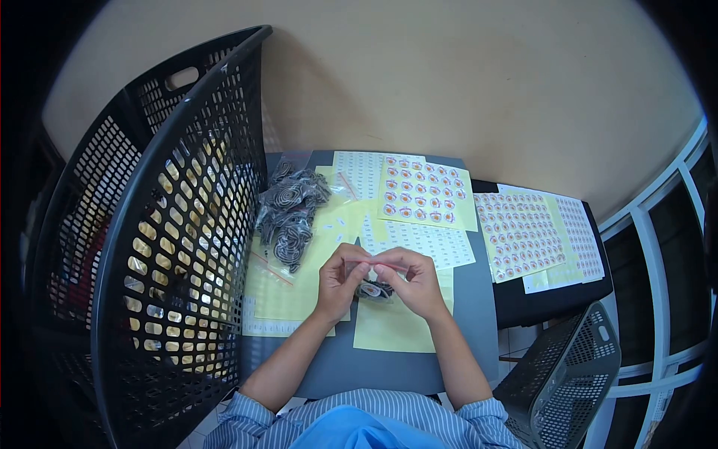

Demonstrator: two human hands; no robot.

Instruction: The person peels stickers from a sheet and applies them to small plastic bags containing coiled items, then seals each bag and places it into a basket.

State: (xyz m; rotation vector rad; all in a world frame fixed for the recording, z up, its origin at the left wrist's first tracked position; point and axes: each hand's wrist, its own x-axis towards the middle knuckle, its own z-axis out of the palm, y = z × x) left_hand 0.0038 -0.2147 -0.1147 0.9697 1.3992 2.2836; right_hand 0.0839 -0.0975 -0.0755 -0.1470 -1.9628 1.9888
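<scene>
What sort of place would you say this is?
Probably a small packing or labelling workstation: sheets of round stickers lie on the table, bagged dark coils are piled beside them, and a large black basket stands at the left.

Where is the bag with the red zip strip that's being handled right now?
In the head view, the bag hangs between the left hand and right hand, near the table's centre.
</scene>
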